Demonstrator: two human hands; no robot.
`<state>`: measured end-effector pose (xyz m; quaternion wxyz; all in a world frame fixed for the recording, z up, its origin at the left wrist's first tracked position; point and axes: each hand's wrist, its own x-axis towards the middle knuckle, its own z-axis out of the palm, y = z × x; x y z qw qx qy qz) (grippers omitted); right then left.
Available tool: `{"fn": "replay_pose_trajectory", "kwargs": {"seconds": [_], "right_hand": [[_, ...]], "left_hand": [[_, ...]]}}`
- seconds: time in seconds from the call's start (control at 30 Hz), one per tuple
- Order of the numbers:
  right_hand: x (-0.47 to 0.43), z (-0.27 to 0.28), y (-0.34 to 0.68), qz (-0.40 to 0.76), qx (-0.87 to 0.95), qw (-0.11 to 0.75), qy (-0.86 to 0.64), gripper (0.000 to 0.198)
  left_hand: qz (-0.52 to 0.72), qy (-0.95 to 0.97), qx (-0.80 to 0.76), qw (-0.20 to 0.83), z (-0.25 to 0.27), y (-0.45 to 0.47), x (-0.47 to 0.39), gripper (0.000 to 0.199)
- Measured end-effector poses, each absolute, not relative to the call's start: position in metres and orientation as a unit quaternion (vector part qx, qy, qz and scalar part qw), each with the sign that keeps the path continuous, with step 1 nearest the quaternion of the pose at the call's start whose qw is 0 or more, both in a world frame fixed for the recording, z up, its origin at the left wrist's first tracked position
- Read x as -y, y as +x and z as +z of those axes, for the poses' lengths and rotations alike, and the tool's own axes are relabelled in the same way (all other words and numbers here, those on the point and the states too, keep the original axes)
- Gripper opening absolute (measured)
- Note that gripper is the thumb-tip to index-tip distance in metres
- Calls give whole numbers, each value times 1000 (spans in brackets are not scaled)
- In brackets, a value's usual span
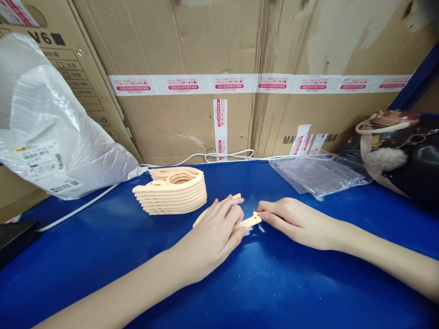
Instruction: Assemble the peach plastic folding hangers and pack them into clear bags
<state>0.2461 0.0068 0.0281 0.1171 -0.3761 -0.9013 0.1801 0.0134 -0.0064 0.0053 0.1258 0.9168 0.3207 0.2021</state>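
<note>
A beige plastic folding hanger (249, 222) lies low over the blue table, mostly covered by my left hand (219, 224). My left fingers and thumb are wrapped around it, and its narrow end with a small hole sticks out to the right. At that end, my right hand (291, 221) pinches the tip between thumb and forefinger; a small nub shows at the fingertips, too small to make out well. Left of and behind my left hand stands a neat stack of several matching beige folding hangers (171, 194), each with curved cut-outs.
Large cardboard boxes (171, 123) wall off the back of the blue table (260, 283). A white plastic bag (51, 128) leans at left above a dark flat object (17, 240). Clear plastic wrap (315, 176), a black bag (418, 160) with a pompom and a white cable (185, 159) lie behind.
</note>
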Motion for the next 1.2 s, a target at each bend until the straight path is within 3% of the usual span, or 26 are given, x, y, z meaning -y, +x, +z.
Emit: {"fn": "replay_pose_trajectory", "kwargs": {"seconds": [0.37,0.53,0.83,1.2], "right_hand": [[-4,22,247,111,918,127,-358,36],[-3,17,248,-4,934,120,-336,44],[-2,12,248,-192,931,125,-284,41],[-1,11,246,-97,932,177,-300,33]], "left_hand": [[183,917,-334,118,7,16,8,23],[197,918,-325,114,3,14,7,24],[189,922,-314,127,4,13,7,25],[158,931,-312,107,1,12,5,22]]}}
